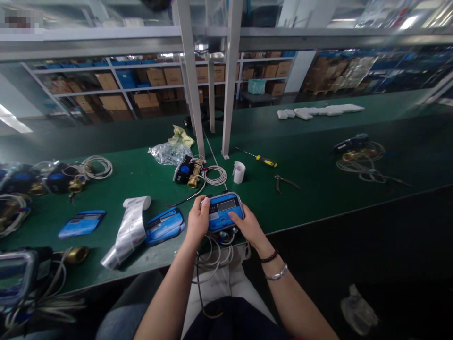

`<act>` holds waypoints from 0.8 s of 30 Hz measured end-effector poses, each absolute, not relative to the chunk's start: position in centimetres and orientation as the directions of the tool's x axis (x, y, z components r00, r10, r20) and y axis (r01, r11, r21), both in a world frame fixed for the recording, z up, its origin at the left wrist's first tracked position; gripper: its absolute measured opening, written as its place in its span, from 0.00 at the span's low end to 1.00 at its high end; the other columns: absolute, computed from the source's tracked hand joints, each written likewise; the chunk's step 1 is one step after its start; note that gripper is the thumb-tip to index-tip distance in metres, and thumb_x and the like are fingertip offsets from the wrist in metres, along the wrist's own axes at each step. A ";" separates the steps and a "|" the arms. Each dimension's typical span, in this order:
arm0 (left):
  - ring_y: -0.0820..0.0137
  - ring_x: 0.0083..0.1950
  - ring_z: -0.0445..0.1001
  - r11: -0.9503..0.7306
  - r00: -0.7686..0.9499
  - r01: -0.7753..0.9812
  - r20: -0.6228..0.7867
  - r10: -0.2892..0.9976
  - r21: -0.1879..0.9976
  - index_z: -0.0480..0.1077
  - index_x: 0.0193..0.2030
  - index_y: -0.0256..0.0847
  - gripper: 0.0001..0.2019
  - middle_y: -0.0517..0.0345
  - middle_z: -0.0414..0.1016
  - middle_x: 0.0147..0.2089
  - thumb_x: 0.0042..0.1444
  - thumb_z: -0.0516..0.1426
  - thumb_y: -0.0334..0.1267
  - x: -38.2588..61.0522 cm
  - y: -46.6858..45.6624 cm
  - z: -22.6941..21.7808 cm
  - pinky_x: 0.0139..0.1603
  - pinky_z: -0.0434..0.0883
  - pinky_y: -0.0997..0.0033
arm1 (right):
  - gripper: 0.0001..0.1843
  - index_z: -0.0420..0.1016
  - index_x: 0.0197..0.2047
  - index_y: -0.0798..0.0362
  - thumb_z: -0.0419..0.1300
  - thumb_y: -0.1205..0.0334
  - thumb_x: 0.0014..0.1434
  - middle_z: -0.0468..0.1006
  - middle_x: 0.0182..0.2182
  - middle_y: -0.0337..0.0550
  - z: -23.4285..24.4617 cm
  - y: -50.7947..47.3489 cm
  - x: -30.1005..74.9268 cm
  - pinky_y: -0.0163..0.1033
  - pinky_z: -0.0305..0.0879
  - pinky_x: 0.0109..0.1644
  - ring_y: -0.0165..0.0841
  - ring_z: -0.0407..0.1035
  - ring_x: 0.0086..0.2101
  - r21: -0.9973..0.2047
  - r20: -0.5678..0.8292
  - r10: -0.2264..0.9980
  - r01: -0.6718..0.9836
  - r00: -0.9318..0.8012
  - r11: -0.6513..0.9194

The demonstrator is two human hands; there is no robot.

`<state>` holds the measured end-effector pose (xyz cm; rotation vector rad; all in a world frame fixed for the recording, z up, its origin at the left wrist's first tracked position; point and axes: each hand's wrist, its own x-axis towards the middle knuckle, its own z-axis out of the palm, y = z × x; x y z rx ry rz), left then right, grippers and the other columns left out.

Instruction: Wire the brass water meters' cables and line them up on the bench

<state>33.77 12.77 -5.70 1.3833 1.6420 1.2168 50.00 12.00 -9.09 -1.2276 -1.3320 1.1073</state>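
Note:
A blue-faced meter (223, 212) with a small grey display is held between both hands at the bench's front edge. My left hand (199, 218) grips its left end, thumb on the front. At its right end, my right hand (249, 225) holds on, the thumb lying on the face below the display. Cables and metal fittings (228, 236) hang beneath the meter over my lap. To the left lie blue face plates (165, 225) and a curled strip of silvery labels (131, 226). Fingers behind the meter are hidden.
Beyond the meter sit a brass-fitted meter with coiled cable (189, 172), a paper roll (239, 172), a screwdriver (264, 159) and pliers (283, 182). More meters (58, 177) crowd the left. Metal posts (230, 85) rise from the green bench (311, 184).

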 end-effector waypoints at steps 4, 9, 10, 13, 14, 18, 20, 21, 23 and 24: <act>0.64 0.47 0.71 0.011 -0.294 0.044 0.003 0.956 0.999 0.69 0.42 0.38 0.17 0.53 0.74 0.42 0.55 0.53 0.48 33.3 12.7 -6.0 0.51 0.67 0.65 | 0.28 0.71 0.48 0.59 0.51 0.42 0.58 0.73 0.45 0.56 -7.7 10.3 48.6 0.54 0.60 0.55 0.44 0.65 0.48 -0.977 0.147 0.974 0.181 0.170 0.116; 0.64 0.41 0.76 0.249 -0.088 -0.643 -0.393 0.915 0.724 0.68 0.45 0.35 0.20 0.50 0.76 0.38 0.60 0.46 0.49 31.4 10.7 -5.4 0.44 0.73 0.63 | 0.27 0.56 0.60 0.49 0.56 0.55 0.59 0.62 0.56 0.53 -4.0 5.8 44.4 0.45 0.70 0.47 0.37 0.67 0.45 -0.934 0.348 0.926 -0.033 0.145 0.357; 0.63 0.41 0.76 0.272 -0.034 -0.693 -0.407 0.913 0.668 0.68 0.45 0.35 0.22 0.49 0.76 0.37 0.61 0.43 0.50 31.2 10.1 -5.3 0.44 0.73 0.62 | 0.29 0.54 0.61 0.48 0.57 0.56 0.58 0.60 0.56 0.53 -3.6 4.9 43.6 0.45 0.71 0.45 0.37 0.67 0.45 -0.914 0.395 0.907 -0.034 0.146 0.404; 0.62 0.45 0.75 0.252 0.011 -0.733 -0.360 0.933 0.632 0.70 0.44 0.35 0.26 0.47 0.77 0.39 0.61 0.40 0.53 31.0 8.6 -4.9 0.46 0.73 0.62 | 0.32 0.55 0.59 0.50 0.62 0.55 0.54 0.61 0.54 0.54 -3.3 3.1 41.8 0.49 0.69 0.49 0.42 0.64 0.49 -0.886 0.462 0.874 0.125 0.154 0.446; 0.61 0.46 0.75 0.233 -0.006 -0.725 -0.344 0.939 0.648 0.69 0.45 0.35 0.26 0.47 0.77 0.40 0.60 0.41 0.54 31.0 8.3 -4.8 0.46 0.73 0.62 | 0.34 0.55 0.59 0.51 0.62 0.54 0.52 0.62 0.54 0.55 -3.2 2.9 41.6 0.50 0.68 0.50 0.44 0.63 0.51 -0.892 0.445 0.883 0.159 0.147 0.423; 0.59 0.50 0.73 0.110 -0.236 -0.469 -0.245 0.941 0.876 0.65 0.52 0.31 0.28 0.43 0.74 0.47 0.60 0.42 0.54 31.5 7.5 -3.5 0.50 0.72 0.59 | 0.37 0.52 0.60 0.52 0.62 0.52 0.51 0.63 0.55 0.54 -2.0 4.3 42.3 0.48 0.67 0.53 0.42 0.64 0.51 -0.954 0.294 0.944 -0.008 0.148 0.299; 0.60 0.57 0.68 0.017 -0.334 -0.203 -0.085 0.939 0.979 0.62 0.56 0.32 0.27 0.43 0.70 0.54 0.61 0.43 0.52 31.6 7.1 -2.4 0.56 0.68 0.61 | 0.35 0.55 0.58 0.52 0.62 0.53 0.50 0.68 0.52 0.51 -1.2 5.6 43.1 0.47 0.68 0.51 0.41 0.67 0.49 -0.956 0.192 0.970 -0.194 0.149 0.219; 0.60 0.60 0.64 -0.035 -0.341 -0.064 0.012 0.940 0.997 0.61 0.58 0.33 0.27 0.44 0.66 0.58 0.60 0.45 0.52 31.5 6.8 -1.7 0.60 0.64 0.61 | 0.33 0.59 0.56 0.52 0.63 0.53 0.49 0.71 0.50 0.50 -0.9 6.4 43.5 0.47 0.69 0.49 0.41 0.69 0.46 -0.941 0.122 0.983 -0.299 0.136 0.159; 0.60 0.64 0.57 -0.131 -0.265 0.179 0.176 0.948 0.975 0.58 0.61 0.34 0.28 0.46 0.61 0.62 0.59 0.48 0.52 30.8 6.2 -0.4 0.64 0.57 0.60 | 0.28 0.65 0.50 0.54 0.64 0.54 0.47 0.76 0.42 0.47 -0.7 7.6 44.2 0.47 0.71 0.44 0.41 0.72 0.40 -0.874 -0.046 0.995 -0.486 0.089 0.004; 0.59 0.65 0.56 -0.174 -0.200 0.275 0.233 0.952 0.946 0.58 0.61 0.35 0.29 0.46 0.61 0.63 0.58 0.48 0.52 30.4 5.9 0.0 0.65 0.55 0.58 | 0.25 0.68 0.46 0.55 0.64 0.54 0.46 0.77 0.38 0.46 -0.8 8.1 44.5 0.47 0.72 0.42 0.41 0.73 0.37 -0.830 -0.123 0.990 -0.554 0.068 -0.065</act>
